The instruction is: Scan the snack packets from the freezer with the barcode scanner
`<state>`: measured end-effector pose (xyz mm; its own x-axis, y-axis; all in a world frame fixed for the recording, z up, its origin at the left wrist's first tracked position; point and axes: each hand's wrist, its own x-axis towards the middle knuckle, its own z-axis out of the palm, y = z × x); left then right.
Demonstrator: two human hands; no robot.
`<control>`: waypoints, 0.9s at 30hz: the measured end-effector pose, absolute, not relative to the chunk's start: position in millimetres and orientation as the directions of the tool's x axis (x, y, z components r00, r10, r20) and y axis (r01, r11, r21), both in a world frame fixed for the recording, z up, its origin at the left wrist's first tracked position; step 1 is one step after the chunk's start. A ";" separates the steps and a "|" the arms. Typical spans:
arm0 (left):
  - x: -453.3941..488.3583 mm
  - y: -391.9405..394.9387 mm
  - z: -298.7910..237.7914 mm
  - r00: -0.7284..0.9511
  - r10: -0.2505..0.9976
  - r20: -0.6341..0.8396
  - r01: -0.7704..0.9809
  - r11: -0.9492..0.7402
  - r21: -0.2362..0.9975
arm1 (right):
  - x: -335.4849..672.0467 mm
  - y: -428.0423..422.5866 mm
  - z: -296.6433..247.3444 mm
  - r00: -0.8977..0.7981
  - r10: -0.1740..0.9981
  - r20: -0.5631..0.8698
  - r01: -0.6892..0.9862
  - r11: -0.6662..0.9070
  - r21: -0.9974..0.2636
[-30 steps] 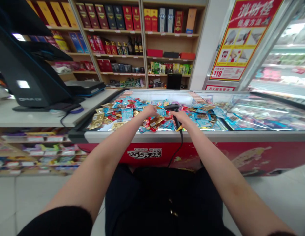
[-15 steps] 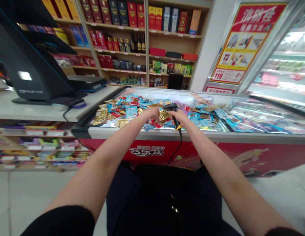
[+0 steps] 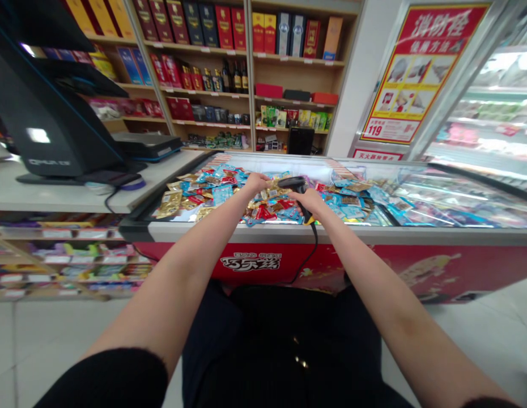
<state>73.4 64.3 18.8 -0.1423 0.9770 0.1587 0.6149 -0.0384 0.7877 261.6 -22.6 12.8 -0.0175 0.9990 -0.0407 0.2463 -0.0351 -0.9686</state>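
A chest freezer (image 3: 416,233) holds a heap of small snack packets (image 3: 221,195) in blue, gold and red wrappers. My right hand (image 3: 310,199) grips a black handheld barcode scanner (image 3: 291,182) over the heap, its head pointing left toward my left hand. The scanner's black coiled cord (image 3: 313,249) hangs down over the freezer's front rim. My left hand (image 3: 257,182) is curled just above the packets, close to the scanner's head. Whether those fingers hold a packet is hidden.
A black point-of-sale terminal (image 3: 46,119) stands on a white counter (image 3: 63,195) left of the freezer. Behind are wooden shelves (image 3: 204,73) of boxed liquor and bottles. A glass-fronted refrigerated case (image 3: 488,119) and a red-and-yellow poster (image 3: 416,73) are on the right.
The scanner has shifted left and lies flatter. The large gold packet seen between my hands no longer shows there. My view has moved slightly.
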 end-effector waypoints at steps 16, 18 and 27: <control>84.4 72.5 28.6 -0.221 0.962 0.161 0.530 -0.020 0.848 | 277.5 -23.7 11.3 -0.048 0.999 -0.019 0.322 -0.002 -0.947; 85.8 74.4 28.6 -0.222 0.960 0.169 0.535 -0.025 0.844 | 279.9 -22.3 10.3 -0.054 0.998 -0.019 0.313 -0.001 -0.950; 94.3 79.5 28.3 -0.212 0.964 0.158 0.567 -0.010 0.823 | 284.3 -37.8 20.6 -0.020 0.999 -0.040 0.287 -0.032 -0.957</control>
<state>94.3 79.5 28.3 -0.2119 0.9644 0.1579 0.5674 -0.0101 0.8233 284.3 -37.8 20.6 -0.0203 0.9990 -0.0397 0.2866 -0.0323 -0.9575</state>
